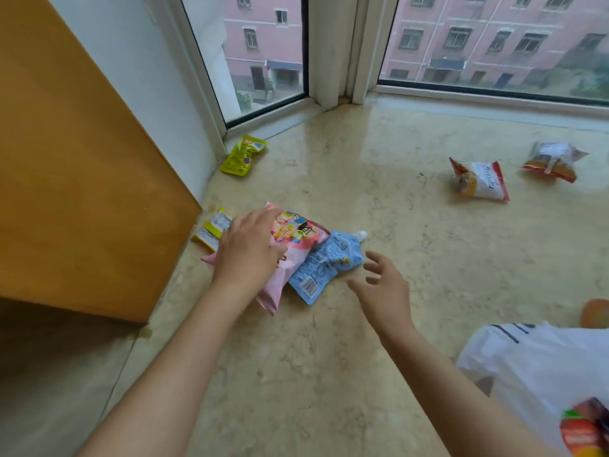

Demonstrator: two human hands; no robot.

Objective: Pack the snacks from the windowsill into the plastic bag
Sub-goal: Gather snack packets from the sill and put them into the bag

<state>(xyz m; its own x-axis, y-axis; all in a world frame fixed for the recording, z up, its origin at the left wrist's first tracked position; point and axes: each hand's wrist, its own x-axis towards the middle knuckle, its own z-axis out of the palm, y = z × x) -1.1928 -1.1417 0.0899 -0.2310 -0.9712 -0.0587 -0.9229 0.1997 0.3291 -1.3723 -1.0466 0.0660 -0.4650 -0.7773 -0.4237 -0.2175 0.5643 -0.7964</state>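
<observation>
On the marble windowsill (379, 209) lies a pink snack bag (298, 240), and my left hand (248, 250) grips it from above. Part of a blue spouted pouch (329, 263) lies under the bag's right side. Just right of that pouch, my right hand (384, 288) hovers with its fingers spread and nothing in it. A small yellow packet (212, 229) lies left of the pink bag, and a yellow-green pouch (243, 155) rests near the window corner. Two red-and-white snack packs (481, 179) (553, 161) lie far right. The white plastic bag (540, 364) sits at the lower right.
A wooden cabinet side (82, 176) stands along the left edge of the sill. Window frames (333, 51) close off the back. An orange round thing (594, 313) lies beyond the plastic bag, and a red-orange packet (583, 430) shows at the bottom right corner.
</observation>
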